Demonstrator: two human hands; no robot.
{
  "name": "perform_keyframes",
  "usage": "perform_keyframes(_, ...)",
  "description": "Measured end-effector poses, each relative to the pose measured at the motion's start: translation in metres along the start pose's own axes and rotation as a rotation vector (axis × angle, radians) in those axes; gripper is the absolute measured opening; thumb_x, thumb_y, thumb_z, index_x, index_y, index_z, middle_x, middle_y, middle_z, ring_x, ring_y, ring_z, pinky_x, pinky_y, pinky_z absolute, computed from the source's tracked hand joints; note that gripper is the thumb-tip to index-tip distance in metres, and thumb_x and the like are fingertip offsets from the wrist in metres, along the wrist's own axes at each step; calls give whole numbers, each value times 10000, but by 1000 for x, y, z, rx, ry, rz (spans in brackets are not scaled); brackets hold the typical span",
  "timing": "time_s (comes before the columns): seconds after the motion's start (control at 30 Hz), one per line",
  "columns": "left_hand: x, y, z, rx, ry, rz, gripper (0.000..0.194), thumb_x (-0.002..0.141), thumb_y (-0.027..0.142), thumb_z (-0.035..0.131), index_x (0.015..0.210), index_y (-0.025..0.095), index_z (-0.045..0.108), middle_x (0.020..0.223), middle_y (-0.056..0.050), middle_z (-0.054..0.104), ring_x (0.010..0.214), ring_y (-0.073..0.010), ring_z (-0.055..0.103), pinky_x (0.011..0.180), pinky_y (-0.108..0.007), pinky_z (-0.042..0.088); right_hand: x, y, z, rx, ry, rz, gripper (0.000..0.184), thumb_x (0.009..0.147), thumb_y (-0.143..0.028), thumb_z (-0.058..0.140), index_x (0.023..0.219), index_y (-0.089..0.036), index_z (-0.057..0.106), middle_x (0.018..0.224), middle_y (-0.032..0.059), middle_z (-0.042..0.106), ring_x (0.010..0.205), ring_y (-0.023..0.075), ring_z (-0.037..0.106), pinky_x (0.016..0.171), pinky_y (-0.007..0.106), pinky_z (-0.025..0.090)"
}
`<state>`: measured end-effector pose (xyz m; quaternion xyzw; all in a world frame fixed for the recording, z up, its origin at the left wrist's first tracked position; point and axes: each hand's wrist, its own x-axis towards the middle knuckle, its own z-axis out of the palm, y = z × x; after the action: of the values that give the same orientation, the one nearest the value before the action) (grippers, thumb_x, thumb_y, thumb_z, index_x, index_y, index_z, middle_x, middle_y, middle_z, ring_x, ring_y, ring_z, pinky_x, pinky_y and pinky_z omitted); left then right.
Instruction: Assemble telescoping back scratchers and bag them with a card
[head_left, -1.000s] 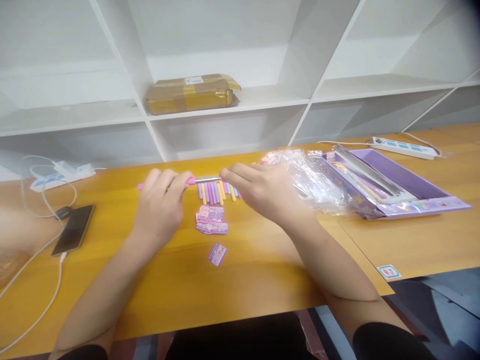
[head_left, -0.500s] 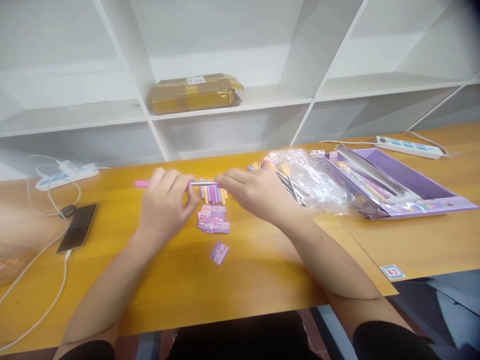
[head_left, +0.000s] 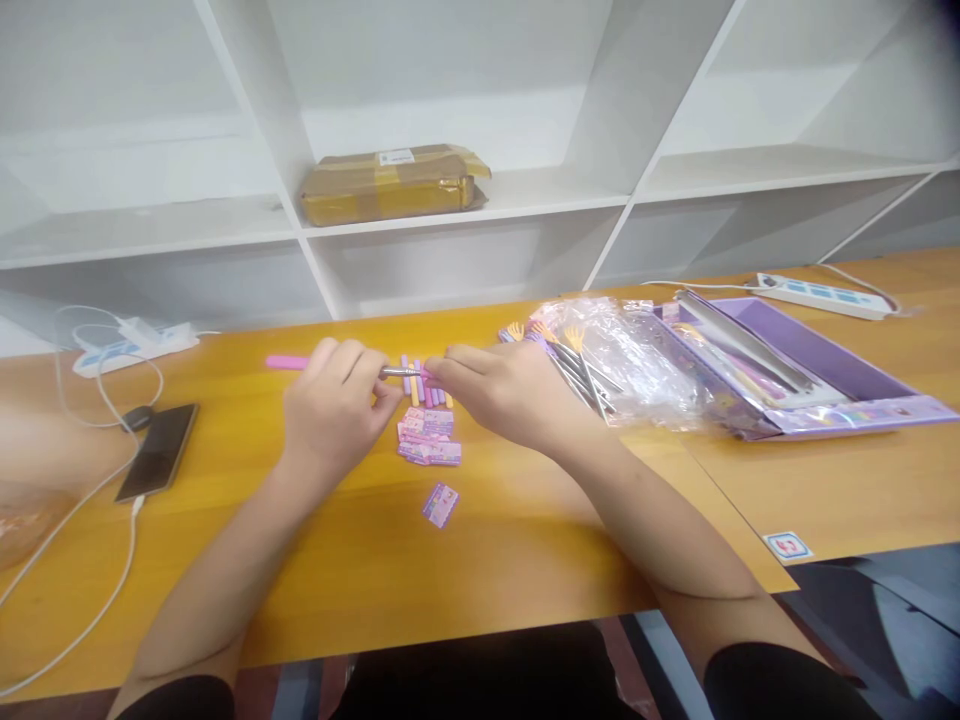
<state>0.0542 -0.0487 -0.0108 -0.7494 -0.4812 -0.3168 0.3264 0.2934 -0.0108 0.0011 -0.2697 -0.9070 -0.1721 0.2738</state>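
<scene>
My left hand (head_left: 330,400) is closed around the pink handle of a telescopic back scratcher (head_left: 285,363), whose other end sticks out to the left. A short piece of its silver rod spans the gap between my hands. The fingers of my right hand (head_left: 499,395) pinch the rod's far end, where a bit of pink shows; the rest is hidden. Beneath lies a row of purple, yellow and pink sticks (head_left: 414,388), partly covered by my right hand. Nearer to me are a pile of small printed cards (head_left: 427,437) and one separate card (head_left: 440,505).
Right of my hands lie metal rods with hand-shaped heads (head_left: 576,345), clear plastic wrapping (head_left: 645,370) and an open purple box (head_left: 847,360). A phone (head_left: 159,452) with cables and a power strip (head_left: 135,348) are at left. A taped parcel (head_left: 394,185) sits on the shelf.
My right hand has moved slightly left, so less of the rod shows between my hands. The back scratcher tilts a little more, its handle end raised. The view has shifted slightly.
</scene>
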Motion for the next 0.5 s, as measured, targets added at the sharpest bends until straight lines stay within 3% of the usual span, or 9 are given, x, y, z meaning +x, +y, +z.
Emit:
perform_keyframes(0.23,-1,0,3,-6,2,-64,186,836,54,567,767,226,583,741,-37,622,740,-222,515,604,-371,277,0,0,6,-30,99,-32,387,1184,-259,391,1035,-216,745,727,-29,565,613,121,365,574,326,213)
perform_keyframes(0.37,3,-20,1,30,58,-90,202,852,55,552,756,232,559,748,-39,615,759,-224,517,618,-370,294,-3,11,6,-105,215,-36,336,1167,-207,438,1053,-218,755,775,-27,652,618,118,395,591,326,247)
perform_keyframes(0.5,7,-45,-4,44,115,-117,224,837,31,530,760,240,553,757,-43,612,760,-225,512,634,-365,326,-5,30,-1,-161,240,-2,314,1145,-164,457,1090,-242,757,816,-22,722,637,122,450,614,325,276)
